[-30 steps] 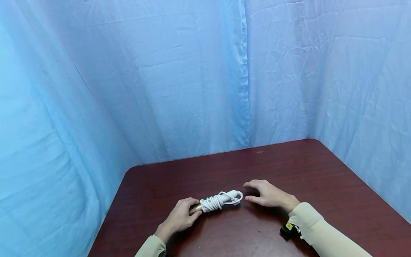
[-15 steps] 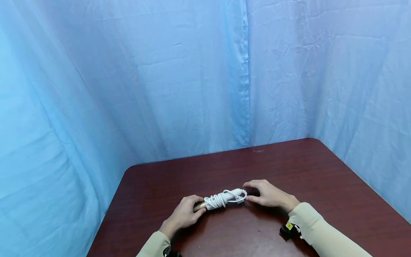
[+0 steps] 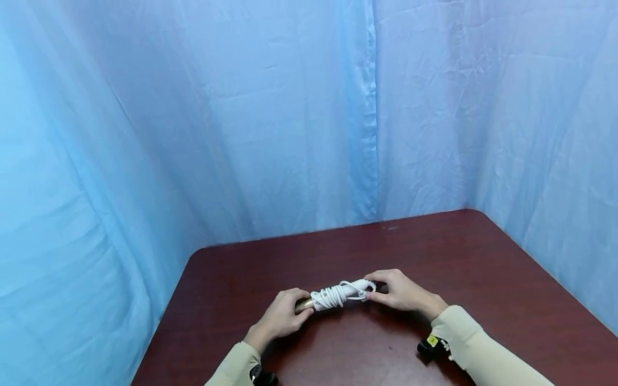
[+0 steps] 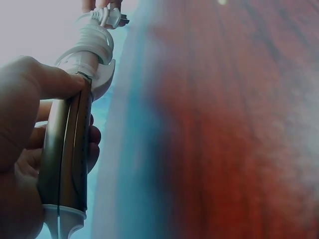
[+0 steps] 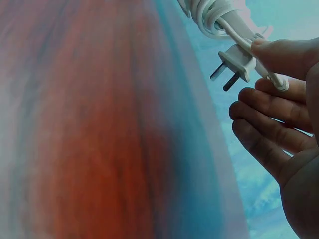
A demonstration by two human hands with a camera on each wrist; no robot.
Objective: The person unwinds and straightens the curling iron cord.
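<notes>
A slim gold-brown styling wand [image 3: 304, 304] with a white cord [image 3: 333, 295] wound round its far end is held just above the dark red table [image 3: 483, 279]. My left hand [image 3: 282, 316] grips the gold barrel [image 4: 65, 149], thumb on top beside the white collar. My right hand [image 3: 398, 292] is at the other end. In the right wrist view its thumb and forefinger pinch the cord just behind the two-pin plug [image 5: 237, 62], with the other fingers [image 5: 269, 112] relaxed below. The cord's coils [image 4: 89, 42] stay wound on the wand.
Blue cloth [image 3: 270, 123] hangs close behind the table and along both sides. The table's left edge [image 3: 166, 316] lies near my left arm. A small black device [image 3: 429, 346] is strapped at my right wrist.
My left hand has brought the wand to the right and a little up, closing the gap to my right hand. The right hand now pinches the cord at the plug.
</notes>
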